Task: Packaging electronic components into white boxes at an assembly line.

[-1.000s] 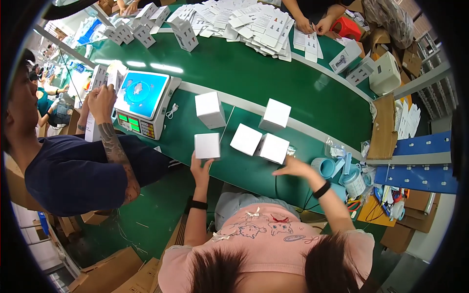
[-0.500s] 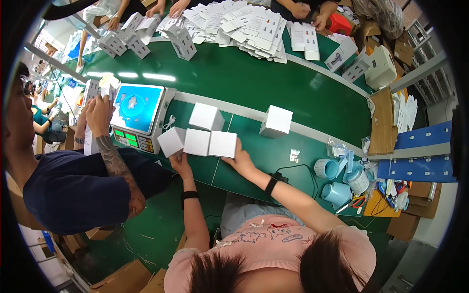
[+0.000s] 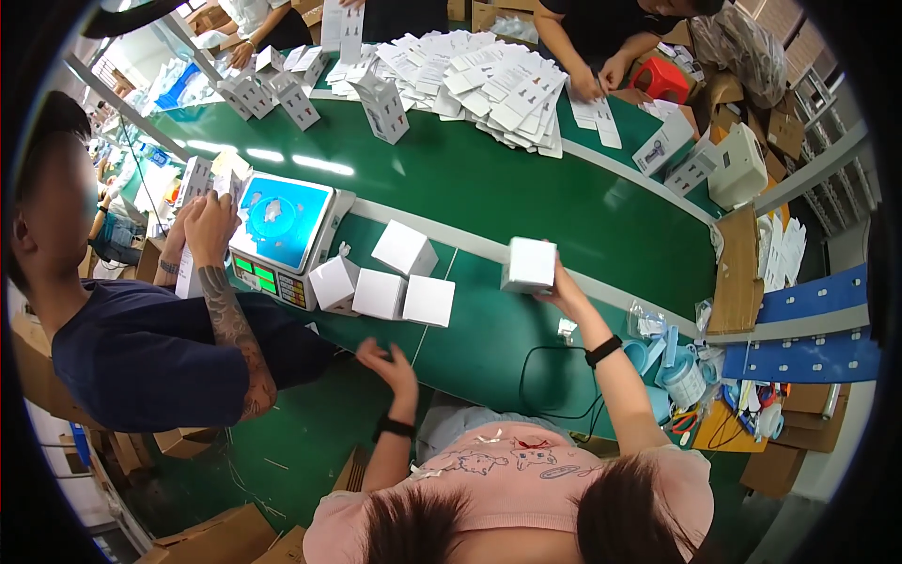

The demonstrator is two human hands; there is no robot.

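Near the centre of the frame, just right of middle, a person's right hand (image 3: 566, 289) has its fingers closed around the right side of a plain white box (image 3: 529, 265); whether the box touches the green table (image 3: 489, 362) is hard to tell. The left hand (image 3: 390, 369), slightly lower and left of centre, is empty, its fingers loosely spread. Above it, four more white boxes (image 3: 380, 295) cluster close together, beside a blue-topped scale (image 3: 305, 221) at upper left. A heap of flat printed cartons (image 3: 498, 89) fills the top centre.
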